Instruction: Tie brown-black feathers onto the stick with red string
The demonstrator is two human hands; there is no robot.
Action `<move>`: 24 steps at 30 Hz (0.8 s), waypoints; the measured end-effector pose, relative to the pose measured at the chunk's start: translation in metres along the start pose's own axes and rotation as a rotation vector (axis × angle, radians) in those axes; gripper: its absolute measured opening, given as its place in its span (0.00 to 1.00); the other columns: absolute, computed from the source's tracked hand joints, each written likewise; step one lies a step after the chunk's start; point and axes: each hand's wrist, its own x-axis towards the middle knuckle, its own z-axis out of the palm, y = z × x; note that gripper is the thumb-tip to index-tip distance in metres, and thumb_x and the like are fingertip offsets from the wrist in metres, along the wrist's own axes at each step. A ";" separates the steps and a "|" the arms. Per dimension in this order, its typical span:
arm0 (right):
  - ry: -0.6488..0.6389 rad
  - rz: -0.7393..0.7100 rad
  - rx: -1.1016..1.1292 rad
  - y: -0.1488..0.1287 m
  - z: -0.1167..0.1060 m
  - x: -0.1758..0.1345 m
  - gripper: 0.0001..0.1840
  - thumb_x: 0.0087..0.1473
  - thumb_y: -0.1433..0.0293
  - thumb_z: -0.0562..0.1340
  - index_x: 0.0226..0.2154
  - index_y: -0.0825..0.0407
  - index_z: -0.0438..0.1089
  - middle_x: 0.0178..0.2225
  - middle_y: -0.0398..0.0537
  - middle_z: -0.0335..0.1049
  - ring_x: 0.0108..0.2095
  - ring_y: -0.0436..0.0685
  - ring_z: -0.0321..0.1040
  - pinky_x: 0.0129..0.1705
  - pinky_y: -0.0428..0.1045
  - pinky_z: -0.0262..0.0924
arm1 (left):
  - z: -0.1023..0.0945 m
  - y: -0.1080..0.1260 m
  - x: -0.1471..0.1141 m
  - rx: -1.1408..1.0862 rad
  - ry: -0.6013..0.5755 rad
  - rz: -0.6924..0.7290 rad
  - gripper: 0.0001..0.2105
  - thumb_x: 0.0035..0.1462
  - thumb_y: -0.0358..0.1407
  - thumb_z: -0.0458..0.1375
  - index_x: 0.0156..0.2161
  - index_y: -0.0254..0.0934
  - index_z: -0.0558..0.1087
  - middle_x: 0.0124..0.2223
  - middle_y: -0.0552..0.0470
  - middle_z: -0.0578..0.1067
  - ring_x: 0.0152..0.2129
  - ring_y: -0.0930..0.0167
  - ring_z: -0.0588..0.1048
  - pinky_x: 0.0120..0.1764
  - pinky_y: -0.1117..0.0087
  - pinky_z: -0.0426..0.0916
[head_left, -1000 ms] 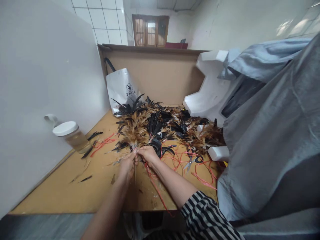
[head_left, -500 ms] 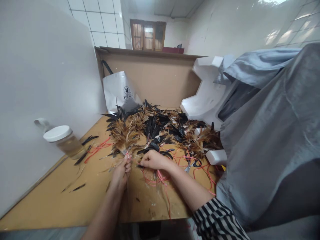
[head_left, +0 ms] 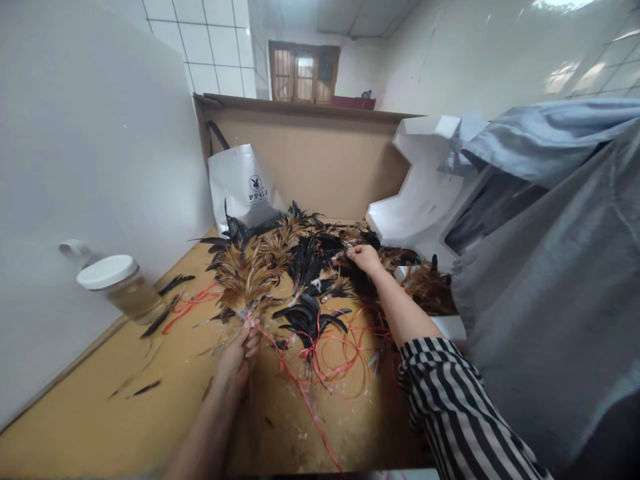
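My left hand (head_left: pixel 241 357) is closed around the base of a bundle of brown feathers (head_left: pixel 247 280), where pink-red string is wound. From that base a pink-red string (head_left: pixel 305 393) runs down across the table toward the near edge. Farther back, my right hand (head_left: pixel 364 259) is over the pile of black and brown feathers (head_left: pixel 310 257), its fingers pinched together. What they hold, if anything, I cannot make out. Between the hands lies a small bunch of curved black feathers (head_left: pixel 305 319), with loops of pink-red string around it.
At left a jar with a white lid (head_left: pixel 107 272) stands near the pale panel. A white printed bag (head_left: pixel 245 183) leans at the back. White foam (head_left: pixel 417 180) and grey cloth (head_left: pixel 545 267) take up the right side. Loose feathers (head_left: pixel 145 389) are scattered on the table (head_left: pixel 100 427).
My right hand has moved from beside my left hand, back and right to the feather pile. String now stretches from the held bundle. My left hand keeps its grip.
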 end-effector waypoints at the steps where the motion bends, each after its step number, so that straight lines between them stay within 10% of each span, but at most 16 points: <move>1: 0.013 -0.004 -0.073 0.004 0.003 0.008 0.10 0.46 0.67 0.61 0.29 0.55 0.76 0.28 0.48 0.74 0.30 0.52 0.68 0.31 0.43 0.57 | 0.000 0.000 0.000 -0.004 0.003 -0.001 0.03 0.56 0.27 0.52 0.33 0.29 0.68 0.21 0.59 0.57 0.11 0.85 0.52 0.11 0.85 0.46; 13: -0.162 -0.091 -0.598 0.007 0.058 0.034 0.16 0.50 0.69 0.60 0.43 0.51 0.73 0.49 0.58 0.68 0.53 0.65 0.59 0.52 0.55 0.53 | -0.008 -0.002 0.006 -0.002 -0.022 0.012 0.03 0.54 0.28 0.55 0.34 0.28 0.69 0.22 0.59 0.57 0.11 0.85 0.51 0.11 0.86 0.45; 24: -0.261 -0.082 -0.436 -0.011 0.048 0.046 0.13 0.50 0.68 0.59 0.37 0.52 0.76 0.37 0.51 0.75 0.40 0.54 0.70 0.42 0.44 0.59 | -0.006 -0.002 0.005 -0.017 -0.016 0.012 0.02 0.53 0.27 0.55 0.34 0.29 0.68 0.22 0.59 0.57 0.11 0.85 0.51 0.11 0.86 0.45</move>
